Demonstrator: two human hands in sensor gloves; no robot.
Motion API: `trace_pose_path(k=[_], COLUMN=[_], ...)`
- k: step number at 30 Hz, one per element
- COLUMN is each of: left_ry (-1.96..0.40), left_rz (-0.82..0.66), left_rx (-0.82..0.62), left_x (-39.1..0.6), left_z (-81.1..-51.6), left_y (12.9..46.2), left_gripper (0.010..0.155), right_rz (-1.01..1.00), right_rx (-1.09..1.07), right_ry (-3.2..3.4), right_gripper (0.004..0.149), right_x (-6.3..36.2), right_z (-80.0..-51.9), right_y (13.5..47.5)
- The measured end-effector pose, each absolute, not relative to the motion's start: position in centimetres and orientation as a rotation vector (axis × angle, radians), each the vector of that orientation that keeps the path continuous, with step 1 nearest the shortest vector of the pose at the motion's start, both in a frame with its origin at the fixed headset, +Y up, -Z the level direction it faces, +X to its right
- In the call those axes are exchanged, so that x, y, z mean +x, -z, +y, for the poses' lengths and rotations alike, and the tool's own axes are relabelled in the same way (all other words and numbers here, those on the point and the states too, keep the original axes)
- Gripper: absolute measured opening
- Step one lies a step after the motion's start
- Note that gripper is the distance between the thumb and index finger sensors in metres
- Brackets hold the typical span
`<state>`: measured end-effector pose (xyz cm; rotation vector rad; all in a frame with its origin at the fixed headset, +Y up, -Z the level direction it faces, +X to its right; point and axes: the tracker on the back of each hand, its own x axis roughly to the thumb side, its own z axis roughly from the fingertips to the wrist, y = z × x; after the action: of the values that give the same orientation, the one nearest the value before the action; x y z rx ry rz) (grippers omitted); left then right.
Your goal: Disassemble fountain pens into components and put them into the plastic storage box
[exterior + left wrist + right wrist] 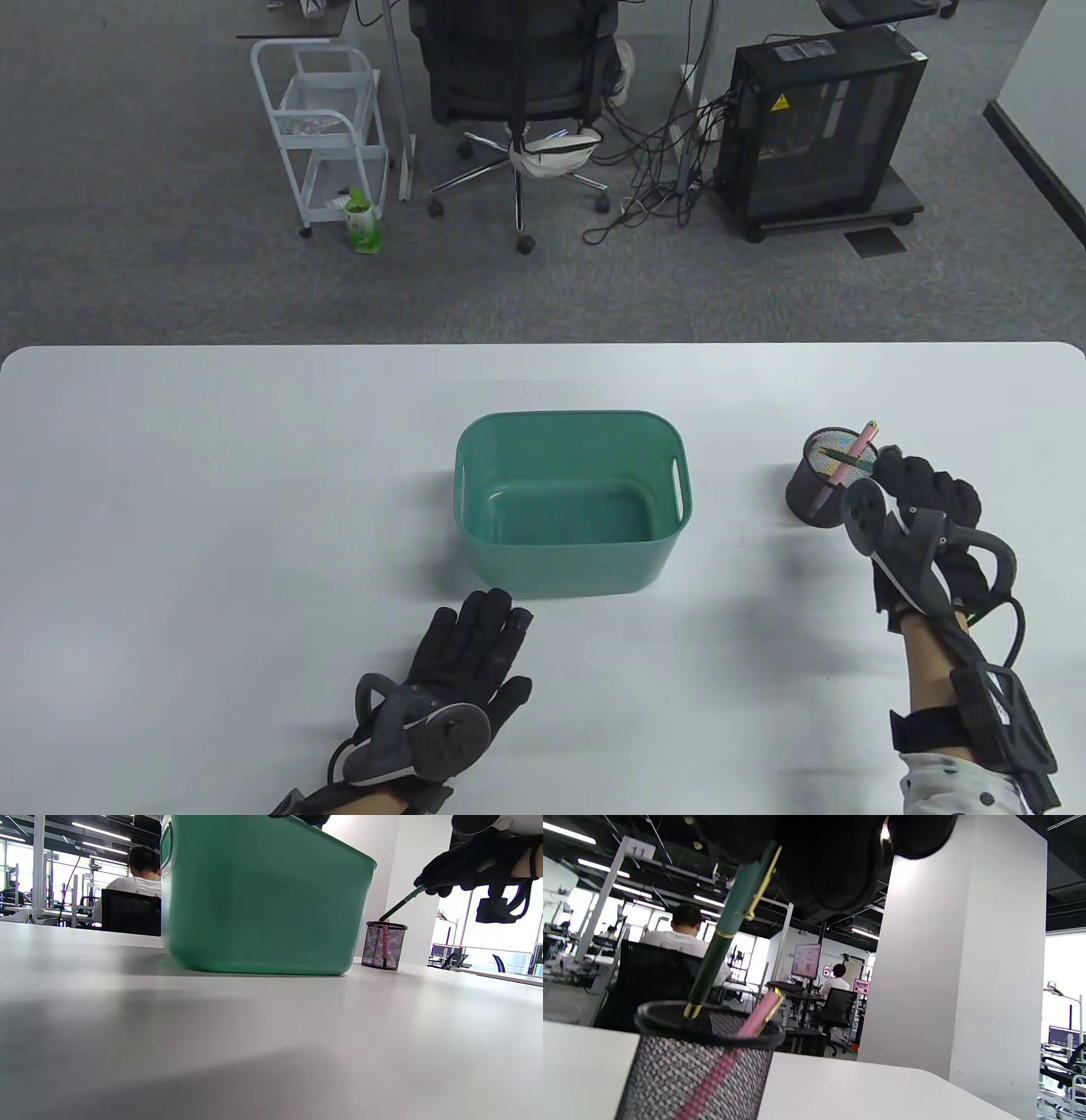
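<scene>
My right hand (899, 472) hovers over the black mesh pen cup (820, 480) at the table's right and pinches the top of a dark green fountain pen (729, 923). The pen's gold-tipped lower end sits at the cup's rim (708, 1022). A pink fountain pen (855, 453) leans inside the same cup. The green pen (401, 904) shows slanting up from the cup (384, 945) into my right hand (441, 878). The green plastic storage box (570, 501) stands mid-table with nothing visible inside. My left hand (479, 632) lies flat, fingers straight, just in front of the box.
The white table (212, 509) spreads wide on both sides of the box. Beyond its far edge stand an office chair (517, 76), a white trolley (327, 127) and a black computer case (819, 127). A person sits with their back turned (685, 935).
</scene>
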<state>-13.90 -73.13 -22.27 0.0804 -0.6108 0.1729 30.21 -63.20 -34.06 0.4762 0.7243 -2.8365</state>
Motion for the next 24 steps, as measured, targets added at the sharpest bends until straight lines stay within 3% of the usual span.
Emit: trace_pose_path(k=[10,24], left_ry=[-0.170,-0.168], left_rz=[-0.613,-0.613], left_rx=[0.088,0.099], left_x=[-13.9,-14.0], left_z=[-73.1,-73.1], left_y=[22.2,22.1], left_gripper=[0.069,0.069], right_rz=[1.137,1.515], right_rx=[0.140,-0.400], right_ry=[2.905,3.045], right_gripper=[0.043,0.043], right_x=[25.4,16.6], right_z=[-58.9,-57.2], right_y=[28.8,23.4])
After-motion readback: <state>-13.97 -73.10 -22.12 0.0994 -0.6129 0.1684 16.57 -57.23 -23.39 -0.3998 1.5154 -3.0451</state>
